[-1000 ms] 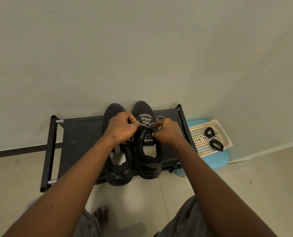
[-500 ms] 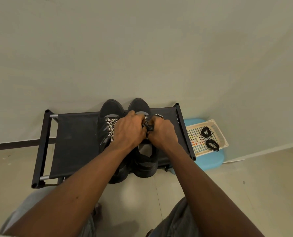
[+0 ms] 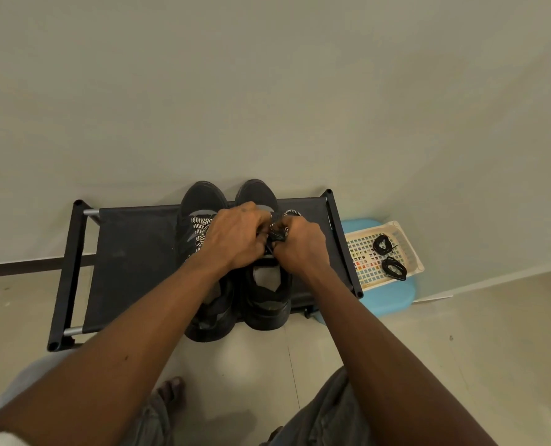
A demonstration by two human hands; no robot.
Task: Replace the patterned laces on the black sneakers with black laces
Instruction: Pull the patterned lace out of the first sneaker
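Two black sneakers stand side by side on a low black rack (image 3: 132,252), toes to the wall. The left sneaker (image 3: 200,201) still shows its black-and-white patterned lace (image 3: 200,228). Over the right sneaker (image 3: 269,300), my left hand (image 3: 235,239) and my right hand (image 3: 301,249) meet, both pinching its patterned lace (image 3: 292,214) at the tongue; a loop of it sticks out past my right hand. Two coiled black laces (image 3: 382,244) (image 3: 394,268) lie in a cream basket (image 3: 409,246) to the right.
The basket sits on a light blue stool (image 3: 393,297) beside the rack's right end. A plain wall stands right behind the rack. My knees and a bare foot (image 3: 171,389) are on the tiled floor in front.
Both hands have moved up from the sneaker's opening toward the laced part and closed in together. The left sneaker's patterned lace came into view.
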